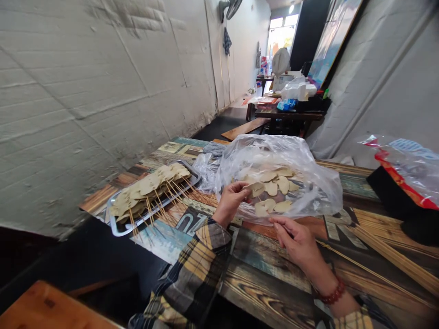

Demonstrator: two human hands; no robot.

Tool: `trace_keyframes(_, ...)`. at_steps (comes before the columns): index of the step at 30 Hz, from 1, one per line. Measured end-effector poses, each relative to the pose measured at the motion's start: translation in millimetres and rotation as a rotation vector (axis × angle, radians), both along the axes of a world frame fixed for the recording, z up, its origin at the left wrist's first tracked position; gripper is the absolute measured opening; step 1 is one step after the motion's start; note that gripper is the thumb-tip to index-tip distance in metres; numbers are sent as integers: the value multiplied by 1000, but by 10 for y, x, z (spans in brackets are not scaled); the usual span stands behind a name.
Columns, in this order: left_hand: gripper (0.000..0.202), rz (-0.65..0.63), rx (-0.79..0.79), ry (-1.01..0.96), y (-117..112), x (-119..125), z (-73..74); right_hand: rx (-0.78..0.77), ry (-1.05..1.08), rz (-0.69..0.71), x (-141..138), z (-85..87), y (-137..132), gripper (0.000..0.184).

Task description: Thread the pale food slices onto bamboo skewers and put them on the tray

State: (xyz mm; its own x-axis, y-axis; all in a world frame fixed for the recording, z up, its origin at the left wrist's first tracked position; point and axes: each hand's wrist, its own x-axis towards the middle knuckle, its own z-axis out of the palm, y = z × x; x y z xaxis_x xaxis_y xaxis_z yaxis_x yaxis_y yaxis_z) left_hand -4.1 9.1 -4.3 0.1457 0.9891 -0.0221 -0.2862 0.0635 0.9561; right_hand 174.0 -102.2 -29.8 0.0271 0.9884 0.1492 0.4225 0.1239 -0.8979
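Observation:
My left hand [232, 201] pinches a flat beige slice [255, 188] between thumb and fingertips, above the near left part of a clear plastic bag [318, 183]. More beige slices [270, 188] lie loose in the bag. My right hand [297, 242] is at the bag's near edge with its fingers curled together; what they hold, if anything, is hidden. A thin bamboo skewer [370, 270] runs from behind this hand towards the lower right. On the left, a metal tray [118, 232] bears a pile of skewered slices [151, 185], their sticks [151, 212] pointing towards me.
Several bamboo skewers [394, 258] lie bundled on the wood-patterned table [267, 283] at right. Beside them are a black object [391, 196] and a red and clear wrapper [408, 173]. Crumpled plastic [206, 171] sits between tray and bag. A cluttered table [291, 114] stands behind.

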Motion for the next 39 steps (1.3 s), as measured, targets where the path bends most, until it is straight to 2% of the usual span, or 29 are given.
trace_keyframes(6,22,23,46,71,-13,15,25,-7,-34,-2,4,-12,6,38)
trace_keyframes(20,24,10,64,39,-78,29,117,-5,-64,0,5,-27,12,38)
trace_keyframes(32,22,-74,93,104,-86,49,103,58,-91,-18,-24,36,43,36)
trace_keyframes(36,26,-123,56,87,-83,53,62,82,-86,-24,-17,24,51,35)
trace_keyframes(39,28,-100,25,32,-71,49,33,89,-78,-24,-4,-8,47,35)
